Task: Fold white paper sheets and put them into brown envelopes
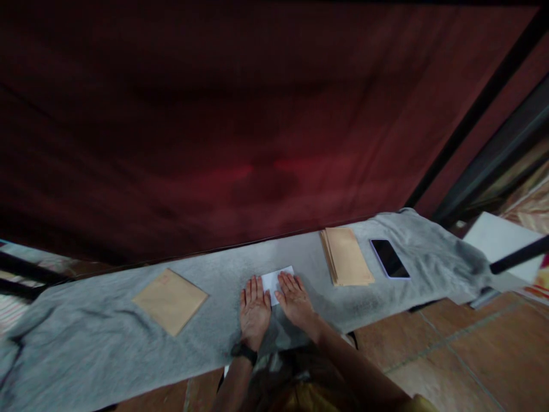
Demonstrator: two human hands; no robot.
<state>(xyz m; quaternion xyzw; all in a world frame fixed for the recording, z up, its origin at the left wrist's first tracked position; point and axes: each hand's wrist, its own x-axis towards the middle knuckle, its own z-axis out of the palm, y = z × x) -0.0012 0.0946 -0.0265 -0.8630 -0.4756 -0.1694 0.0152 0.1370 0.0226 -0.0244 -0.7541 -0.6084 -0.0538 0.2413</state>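
A small white sheet of paper (271, 281), perhaps folded, lies flat on the grey cloth in front of me. My left hand (254, 309) rests flat along its left edge, fingers stretched out and pointing away from me. Across its right side lies my right hand (295, 300), also flat, with the fingers angled up and to the left. Both palms face down, and part of the paper is hidden beneath them. A dark watch (244, 351) is on my left wrist.
Left on the grey cloth (107, 343) lies a brown envelope (171, 300). To the right are a stack of brown envelopes (348, 256) and a phone (390, 258) in a purple case. A dark red curtain (257, 114) hangs behind; tiled floor (493, 343) shows at lower right.
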